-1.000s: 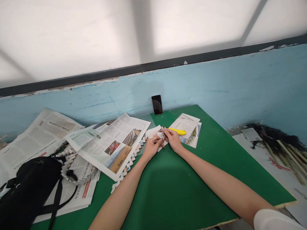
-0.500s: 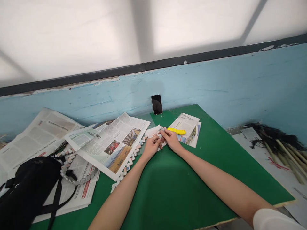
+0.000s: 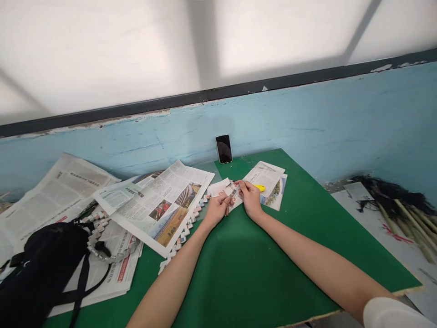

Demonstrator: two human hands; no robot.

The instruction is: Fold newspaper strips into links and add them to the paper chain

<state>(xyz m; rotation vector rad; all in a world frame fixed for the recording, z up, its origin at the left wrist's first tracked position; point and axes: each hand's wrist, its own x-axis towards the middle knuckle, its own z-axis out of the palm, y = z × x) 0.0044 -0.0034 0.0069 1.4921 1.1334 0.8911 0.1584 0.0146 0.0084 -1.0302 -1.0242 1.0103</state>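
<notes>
- Now my right hand has just eased away from my left hand; both are on the near side of the phone, the right one a little to its right.
- That opens a gap, and more of the printed paper shows between them, nearer me than the phone.
- My left grip is narrow, fingertips drawn together at the paper's left side; I can't tell from here what they pinch.
- My right grip is narrow too, thumb and finger close together by the paper's upper right; any small piece in it is too fine to make out.
- The yellow thing, right of the phone and nearer me, pokes out behind my right hand, mostly covered.
- Left of the phone lies the big newspaper sheet, with the folded paper chain along its edge.
- The phone itself leans on the blue wall, at the back of the green surface.
</notes>
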